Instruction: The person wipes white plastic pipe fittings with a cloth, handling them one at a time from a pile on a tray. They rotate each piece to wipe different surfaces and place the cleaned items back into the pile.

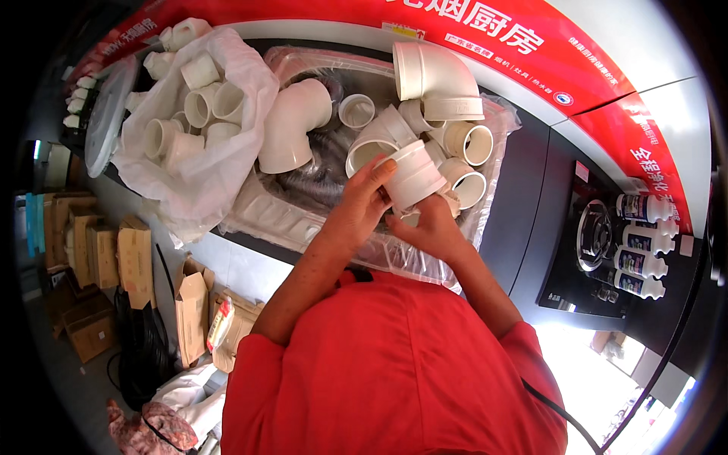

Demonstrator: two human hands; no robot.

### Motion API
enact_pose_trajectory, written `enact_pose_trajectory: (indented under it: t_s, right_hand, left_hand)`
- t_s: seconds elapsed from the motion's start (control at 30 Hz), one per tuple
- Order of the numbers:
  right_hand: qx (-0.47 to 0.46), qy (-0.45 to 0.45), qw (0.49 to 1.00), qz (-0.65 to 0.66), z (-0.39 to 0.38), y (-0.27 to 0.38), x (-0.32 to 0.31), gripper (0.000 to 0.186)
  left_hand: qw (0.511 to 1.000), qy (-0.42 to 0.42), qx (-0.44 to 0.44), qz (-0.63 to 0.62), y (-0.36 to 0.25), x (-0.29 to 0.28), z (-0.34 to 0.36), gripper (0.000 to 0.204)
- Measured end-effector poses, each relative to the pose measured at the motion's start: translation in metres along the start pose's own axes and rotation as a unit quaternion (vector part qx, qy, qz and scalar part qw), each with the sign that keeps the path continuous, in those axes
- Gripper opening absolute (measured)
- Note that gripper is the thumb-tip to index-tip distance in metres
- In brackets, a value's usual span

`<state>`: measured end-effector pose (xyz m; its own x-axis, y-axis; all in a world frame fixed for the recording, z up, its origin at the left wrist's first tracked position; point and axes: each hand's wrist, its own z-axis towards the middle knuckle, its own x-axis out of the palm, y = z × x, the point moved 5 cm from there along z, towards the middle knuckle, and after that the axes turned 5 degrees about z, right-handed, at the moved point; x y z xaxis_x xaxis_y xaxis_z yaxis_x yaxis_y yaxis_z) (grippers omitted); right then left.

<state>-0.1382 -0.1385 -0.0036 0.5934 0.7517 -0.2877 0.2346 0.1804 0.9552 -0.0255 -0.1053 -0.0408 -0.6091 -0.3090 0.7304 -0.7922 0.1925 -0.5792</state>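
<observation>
A short white pipe piece (414,176) is held up near the middle of the frame. It is gripped on its left side by the left hand (365,199), with the fingers bent around it. Its bottom is touched by the right hand (431,226); some fingers are hidden, so how tightly they are curled cannot be told. Big bent pipes (287,135) are piled behind, in a plastic-covered sink (271,221).
</observation>
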Motion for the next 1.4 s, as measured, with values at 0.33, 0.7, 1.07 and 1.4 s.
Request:
enact_pose_trajectory:
  t_s: [0.33,0.7,1.07,1.4]
  right_hand:
    - [0.070,0.000,0.811,0.581,0.006,0.020,0.009,0.068]
    - [-0.015,0.025,0.999,0.034,0.003,0.007,0.001,0.045]
    - [0.057,-0.015,0.892,0.449,0.002,0.016,0.004,0.059]
    - [0.004,0.014,0.982,0.188,0.004,0.009,0.000,0.051]
  left_hand:
    - [0.994,0.070,0.063,-0.051,-0.014,0.017,-0.006,0.069]
    - [0.999,-0.024,0.024,0.026,-0.004,0.001,-0.004,0.050]
    - [0.996,0.058,0.060,-0.024,-0.011,0.019,-0.010,0.056]
    - [1.000,0.010,0.020,0.000,-0.005,0.009,-0.010,0.059]
